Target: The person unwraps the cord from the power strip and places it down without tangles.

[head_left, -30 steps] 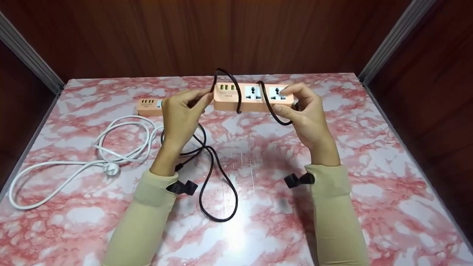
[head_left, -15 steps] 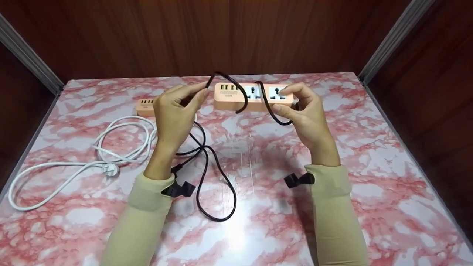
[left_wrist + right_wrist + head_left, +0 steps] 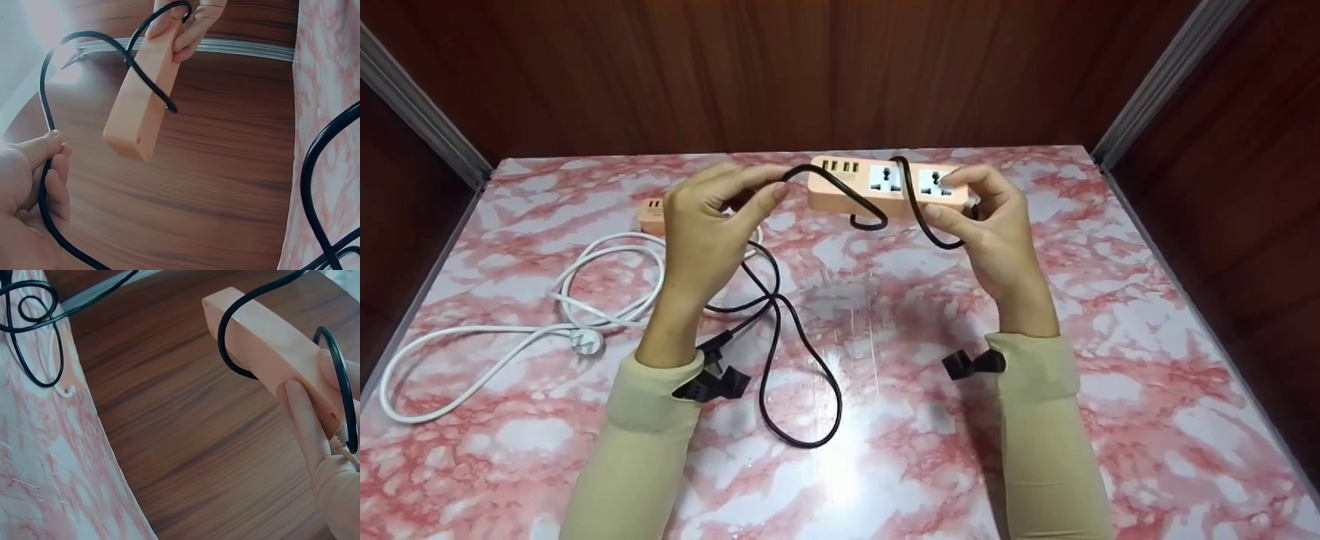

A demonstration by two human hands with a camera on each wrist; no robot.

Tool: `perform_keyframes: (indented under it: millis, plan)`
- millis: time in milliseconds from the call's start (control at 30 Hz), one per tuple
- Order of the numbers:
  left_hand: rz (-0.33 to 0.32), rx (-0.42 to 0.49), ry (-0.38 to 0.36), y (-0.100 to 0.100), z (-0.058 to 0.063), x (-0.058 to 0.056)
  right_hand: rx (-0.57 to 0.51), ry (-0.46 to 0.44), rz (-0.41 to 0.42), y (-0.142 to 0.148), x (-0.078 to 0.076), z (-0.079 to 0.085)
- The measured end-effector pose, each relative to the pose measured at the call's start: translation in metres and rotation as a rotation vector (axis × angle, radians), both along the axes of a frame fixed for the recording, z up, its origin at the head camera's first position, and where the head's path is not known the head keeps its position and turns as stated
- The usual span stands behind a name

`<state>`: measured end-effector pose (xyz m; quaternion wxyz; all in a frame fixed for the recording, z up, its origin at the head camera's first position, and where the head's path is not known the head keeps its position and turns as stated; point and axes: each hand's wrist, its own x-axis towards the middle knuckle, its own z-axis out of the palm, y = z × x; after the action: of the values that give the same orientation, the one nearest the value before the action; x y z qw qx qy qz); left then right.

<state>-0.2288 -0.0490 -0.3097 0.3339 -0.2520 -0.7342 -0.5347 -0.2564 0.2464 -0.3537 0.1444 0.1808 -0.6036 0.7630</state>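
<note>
My right hand [image 3: 997, 225] grips the right end of an orange power strip [image 3: 851, 201], raised above the table, with its USB ports and two white sockets facing up. A black cable [image 3: 911, 196] loops around the strip, crossing it between the sockets and again near the USB ports. Left of the strip, my left hand [image 3: 712, 225] pinches that black cable between thumb and fingers. In the left wrist view the cable [image 3: 46, 107] runs through the left fingers and arcs to the strip [image 3: 140, 84]. From the right wrist view, the fingers hold the strip [image 3: 275, 343] at its corded end.
A second orange power strip [image 3: 651, 217] lies behind my left hand, partly hidden. Its white cord [image 3: 472, 328] is coiled at the left, ending in a white plug [image 3: 586, 342]. Slack black cable forms a loop [image 3: 838, 397] on the marbled table. Brown wood-grain panels [image 3: 810, 75] enclose the back and sides.
My left hand has moved left, drawing the black cable out and lowering its arch over the USB end. The strip and right hand have shifted slightly right and up.
</note>
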Motion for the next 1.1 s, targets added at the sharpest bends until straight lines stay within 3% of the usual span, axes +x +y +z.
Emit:
perform_keyframes:
  millis: [267, 433, 900, 1100]
  plan:
    - [-0.113, -0.056, -0.015, -0.01, 0.007, 0.002, 0.001, 0.004, -0.023, 0.001, -0.001, 0.001]
    - [-0.149, -0.137, -0.021, -0.014, 0.007, 0.002, -0.002, 0.011, -0.037, 0.002, -0.001, 0.0]
    - [-0.248, -0.216, -0.033, -0.016, 0.007, 0.002, -0.004, 0.022, -0.046, 0.002, -0.001, 0.002]
    - [-0.259, -0.274, -0.054, -0.022, -0.015, -0.018, -0.003, 0.011, -0.049, 0.002, 0.0, 0.003]
